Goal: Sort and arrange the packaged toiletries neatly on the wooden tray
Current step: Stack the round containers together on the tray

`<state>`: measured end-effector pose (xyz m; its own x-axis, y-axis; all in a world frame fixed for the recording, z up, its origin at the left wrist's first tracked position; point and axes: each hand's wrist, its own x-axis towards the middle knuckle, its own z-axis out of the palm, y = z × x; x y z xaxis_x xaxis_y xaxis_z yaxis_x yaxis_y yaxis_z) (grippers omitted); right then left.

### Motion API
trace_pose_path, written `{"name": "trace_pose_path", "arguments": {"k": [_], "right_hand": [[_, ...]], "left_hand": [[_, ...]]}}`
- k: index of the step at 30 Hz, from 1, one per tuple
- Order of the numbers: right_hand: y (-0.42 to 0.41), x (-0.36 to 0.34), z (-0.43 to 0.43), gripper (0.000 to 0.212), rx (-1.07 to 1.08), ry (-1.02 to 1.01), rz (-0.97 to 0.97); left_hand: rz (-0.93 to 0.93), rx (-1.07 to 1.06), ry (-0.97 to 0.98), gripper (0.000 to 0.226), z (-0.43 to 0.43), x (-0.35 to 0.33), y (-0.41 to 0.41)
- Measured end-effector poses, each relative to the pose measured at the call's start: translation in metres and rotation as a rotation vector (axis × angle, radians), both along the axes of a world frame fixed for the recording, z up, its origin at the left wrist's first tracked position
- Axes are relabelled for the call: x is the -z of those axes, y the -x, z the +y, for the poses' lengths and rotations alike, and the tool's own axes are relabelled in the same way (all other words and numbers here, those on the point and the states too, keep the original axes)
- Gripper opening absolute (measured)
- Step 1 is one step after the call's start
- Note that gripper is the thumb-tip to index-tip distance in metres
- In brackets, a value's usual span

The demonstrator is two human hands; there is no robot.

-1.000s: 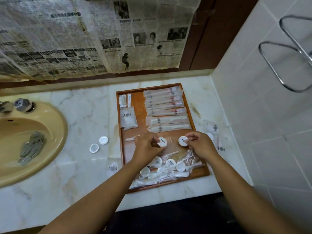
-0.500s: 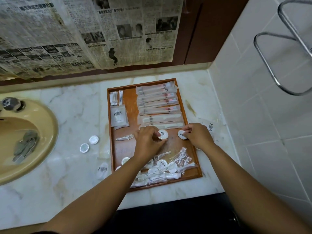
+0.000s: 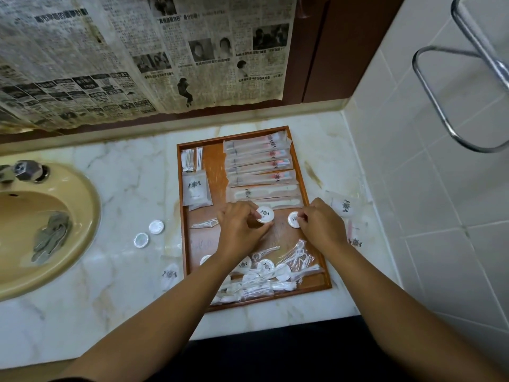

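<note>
A wooden tray [image 3: 217, 161] lies on the marble counter. Long wrapped packets [image 3: 257, 164] are stacked in a row along its far right side; cotton swabs [image 3: 191, 159] and a flat sachet [image 3: 196, 190] sit at its far left. My left hand [image 3: 238, 230] pinches a round white disc [image 3: 265, 215] in the tray's middle. My right hand [image 3: 321, 226] pinches a second round disc [image 3: 293, 219] beside it. A loose heap of discs and clear-wrapped items [image 3: 271, 274] fills the tray's near end, partly under my left forearm.
Two round discs [image 3: 148, 233] lie on the counter left of the tray, a sachet [image 3: 169, 275] near its front left corner, more sachets [image 3: 344, 206] to its right by the tiled wall. A beige sink [image 3: 82, 216] is at left; a chrome rail [image 3: 440, 106] projects at upper right.
Both hands keep their discs and stay close together at the tray's middle. The camera view has shifted slightly; the tray's contents have not moved.
</note>
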<state>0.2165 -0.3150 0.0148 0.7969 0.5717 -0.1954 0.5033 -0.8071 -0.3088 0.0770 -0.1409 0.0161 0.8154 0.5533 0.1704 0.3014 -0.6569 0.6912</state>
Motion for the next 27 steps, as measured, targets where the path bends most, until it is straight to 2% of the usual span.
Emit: {"name": "trace_pose_path", "arguments": {"k": [8,13,22,27], "right_hand": [[0.002,-0.013,-0.053,0.015,0.302,-0.258,0.141],[0.005,-0.013,-0.088,0.011,0.409,-0.242,0.156],[0.01,-0.009,-0.093,0.01,0.424,-0.251,0.204],[0.01,-0.002,-0.086,0.033,0.31,-0.163,0.19]], "left_hand": [[0.12,0.163,-0.018,0.035,-0.037,0.022,-0.035],[0.148,0.191,-0.058,0.036,-0.058,0.029,-0.051],[0.207,0.184,-0.119,0.034,-0.055,0.044,-0.05],[0.152,0.182,-0.095,0.038,-0.049,0.038,-0.038]]}}
